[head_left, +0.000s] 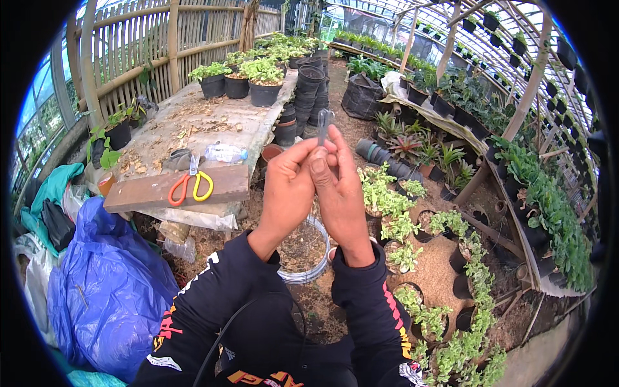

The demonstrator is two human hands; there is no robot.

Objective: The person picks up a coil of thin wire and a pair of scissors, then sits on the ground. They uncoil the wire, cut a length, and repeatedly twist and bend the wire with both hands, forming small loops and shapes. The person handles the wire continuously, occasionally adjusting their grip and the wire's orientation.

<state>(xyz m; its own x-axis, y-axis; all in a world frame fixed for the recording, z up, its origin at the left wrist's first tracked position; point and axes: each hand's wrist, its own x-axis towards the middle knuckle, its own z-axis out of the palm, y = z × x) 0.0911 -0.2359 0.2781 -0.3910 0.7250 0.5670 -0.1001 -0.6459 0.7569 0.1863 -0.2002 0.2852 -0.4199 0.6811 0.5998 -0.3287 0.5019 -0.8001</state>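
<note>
My left hand [284,187] and my right hand [343,203] meet at the middle of the view, both closed. Between their fingertips they pinch a thin grey wire [324,122], bent into a narrow loop that sticks up above the fingers; its lower part is hidden. Below, partly behind my wrists, a coil of silvery wire [327,250] lies on the ground. To the left, scissors [193,182] with one red and one yellow handle lie on a brown wooden board [229,184], blades pointing away from me.
A littered table [193,116] on the left bears potted plants [264,82] and a plastic bottle [225,153]. Stacked black pots [311,90] stand beside it. A blue plastic bag [106,290] bulges at lower left. Leafy potted plants [400,226] crowd the ground at right, below a plant bench [445,129].
</note>
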